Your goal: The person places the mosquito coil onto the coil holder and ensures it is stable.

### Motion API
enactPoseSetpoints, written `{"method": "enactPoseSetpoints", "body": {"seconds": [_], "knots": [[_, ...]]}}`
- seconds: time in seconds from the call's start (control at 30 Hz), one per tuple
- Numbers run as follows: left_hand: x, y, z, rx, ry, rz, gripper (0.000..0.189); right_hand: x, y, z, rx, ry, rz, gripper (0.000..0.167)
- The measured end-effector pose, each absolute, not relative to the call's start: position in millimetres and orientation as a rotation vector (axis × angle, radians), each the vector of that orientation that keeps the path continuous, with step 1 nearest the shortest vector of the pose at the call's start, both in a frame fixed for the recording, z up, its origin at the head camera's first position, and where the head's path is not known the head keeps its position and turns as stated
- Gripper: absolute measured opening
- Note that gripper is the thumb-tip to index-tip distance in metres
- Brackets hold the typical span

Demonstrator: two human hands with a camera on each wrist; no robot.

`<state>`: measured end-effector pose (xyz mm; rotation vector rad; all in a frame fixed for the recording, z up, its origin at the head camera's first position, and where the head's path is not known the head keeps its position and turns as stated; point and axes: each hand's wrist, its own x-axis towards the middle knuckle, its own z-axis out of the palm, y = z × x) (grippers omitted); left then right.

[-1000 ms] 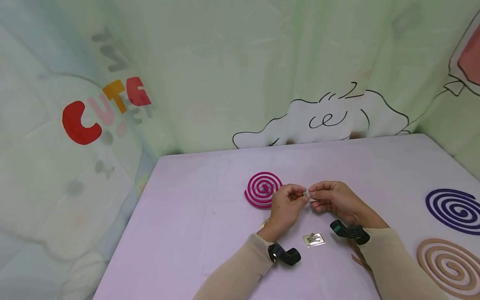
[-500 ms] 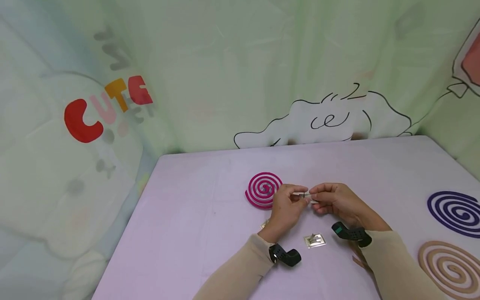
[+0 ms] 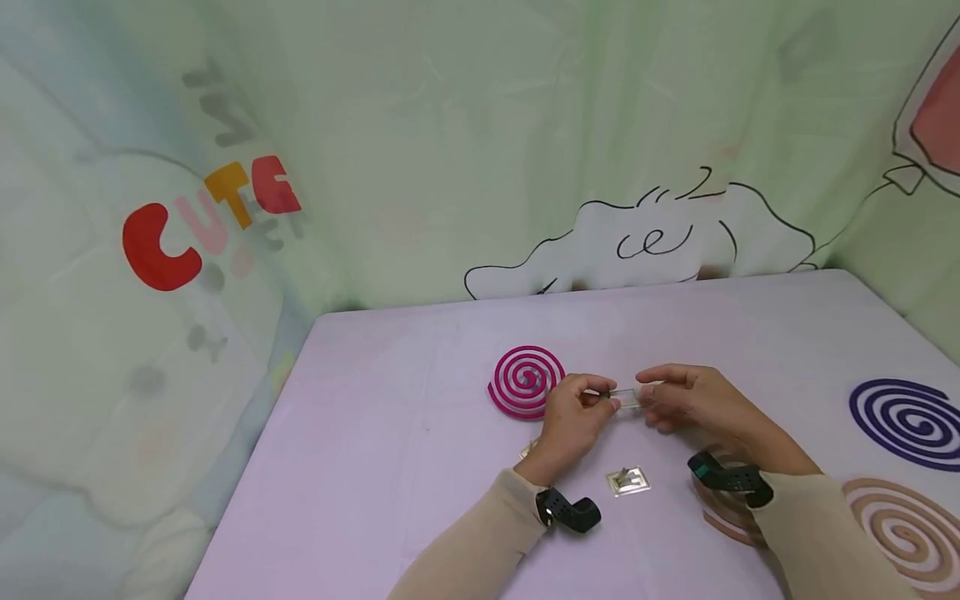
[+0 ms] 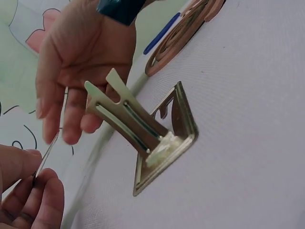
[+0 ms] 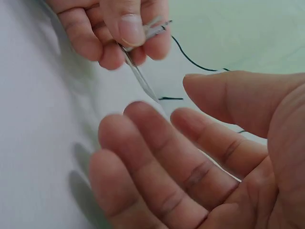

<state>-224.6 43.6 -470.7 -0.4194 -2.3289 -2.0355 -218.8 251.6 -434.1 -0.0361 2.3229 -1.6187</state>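
My left hand pinches a small thin metal mosquito coil stand by one edge, above the table. In the right wrist view the left thumb presses on the stand's near end. My right hand is just to the right of it, fingers loosely bent and apart, holding nothing. Its fingertips are close to the stand's free end; whether they touch it I cannot tell. A similar stand with a raised, forked tongue lies on the table between the wrists. Another stand is mostly hidden behind the left wrist.
A magenta mosquito coil lies behind the left hand. To the right are a navy coil and a tan coil. A brown coil is partly covered by the right forearm. A printed curtain hangs behind the table.
My right hand has let go of the stand and moved a little to the right, its fingers spreading. The left hand keeps its pinch in nearly the same place.
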Motion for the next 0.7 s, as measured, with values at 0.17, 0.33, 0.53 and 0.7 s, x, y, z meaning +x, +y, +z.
{"method": "enactPoseSetpoints", "body": {"seconds": [0.17,0.33,0.53,0.7], "knots": [[-224.0,43.9,-469.1,-0.428,-2.368,-2.067,0.019,-202.7,269.0,-427.3,-0.069,2.5,-1.415,0.06],[-224.7,43.1,-469.6,-0.444,-2.407,-2.078,0.018,-183.0,282.7,-422.3,-0.107,2.605,-1.291,0.059],[-225.3,41.9,-470.4,-0.484,-2.441,-2.077,0.019,-164.3,299.5,-418.1,-0.047,2.725,-1.292,0.055],[-225.3,42.1,-470.2,-0.509,-2.461,-2.074,0.019,-158.4,314.0,-418.3,0.002,2.789,-1.133,0.058]]}}
